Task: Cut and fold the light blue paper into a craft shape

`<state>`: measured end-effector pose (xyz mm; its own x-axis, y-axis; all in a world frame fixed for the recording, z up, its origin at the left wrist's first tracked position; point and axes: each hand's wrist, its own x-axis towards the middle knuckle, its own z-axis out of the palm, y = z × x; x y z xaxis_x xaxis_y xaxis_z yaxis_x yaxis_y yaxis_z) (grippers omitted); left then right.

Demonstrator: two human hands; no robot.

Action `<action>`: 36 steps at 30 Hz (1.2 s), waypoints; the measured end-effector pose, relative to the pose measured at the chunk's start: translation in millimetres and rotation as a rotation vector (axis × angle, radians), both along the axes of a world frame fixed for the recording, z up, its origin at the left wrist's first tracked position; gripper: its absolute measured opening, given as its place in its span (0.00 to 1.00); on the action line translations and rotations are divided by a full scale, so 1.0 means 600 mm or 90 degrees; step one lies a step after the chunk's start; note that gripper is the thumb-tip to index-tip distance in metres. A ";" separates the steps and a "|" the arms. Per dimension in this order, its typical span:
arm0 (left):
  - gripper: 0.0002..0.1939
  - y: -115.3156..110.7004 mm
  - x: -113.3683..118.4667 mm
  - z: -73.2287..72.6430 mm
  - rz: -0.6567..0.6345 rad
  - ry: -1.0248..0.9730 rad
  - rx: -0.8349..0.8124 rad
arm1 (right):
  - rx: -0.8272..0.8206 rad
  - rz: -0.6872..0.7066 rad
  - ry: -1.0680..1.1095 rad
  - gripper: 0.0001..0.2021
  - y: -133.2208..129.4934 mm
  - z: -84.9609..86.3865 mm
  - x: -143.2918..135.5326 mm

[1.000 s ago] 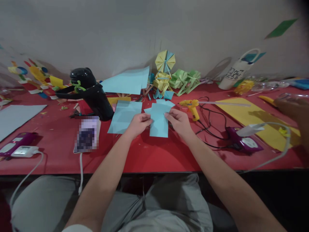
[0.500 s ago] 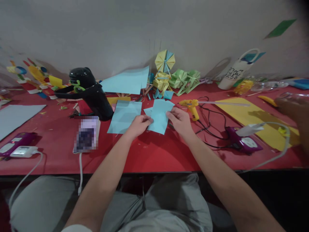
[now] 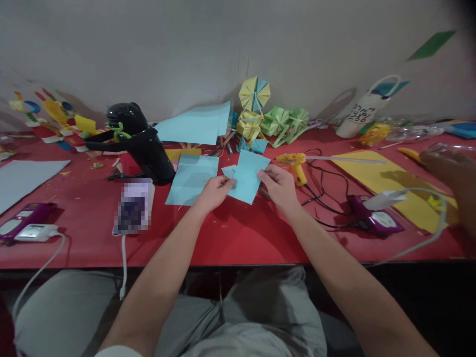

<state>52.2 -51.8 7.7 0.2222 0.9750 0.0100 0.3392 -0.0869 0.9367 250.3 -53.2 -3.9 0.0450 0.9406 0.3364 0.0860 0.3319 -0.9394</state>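
A small sheet of light blue paper [image 3: 247,177] is between my two hands, tilted above the red table [image 3: 238,238]. My left hand [image 3: 216,192] pinches its left edge between thumb and fingers. My right hand [image 3: 277,182] grips the right edge in the same way. Behind its upper left, a smaller blue paper piece [image 3: 229,171] peeks out, partly hidden. Another blue sheet [image 3: 193,176] lies flat beside my left hand. Just past my right hand sits a yellow glue gun [image 3: 296,167], a clear glue stick [image 3: 344,158] reaching out from its back.
A black tumbler [image 3: 148,153] and a phone [image 3: 134,207] on a cable are to the left. Folded paper models [image 3: 255,106] stand at the wall. At right are a purple power strip [image 3: 377,218], yellow paper [image 3: 394,188], a white bottle [image 3: 359,116] and another person's hand [image 3: 444,166].
The blue paper between my hands has straightened and shifted slightly, its lower edge a little higher. Both hands keep their grip. At far right the other person's hand has moved slightly left.
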 end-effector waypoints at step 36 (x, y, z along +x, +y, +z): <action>0.19 -0.004 -0.002 0.004 0.006 -0.230 -0.106 | -0.025 0.121 -0.145 0.20 -0.023 0.015 -0.014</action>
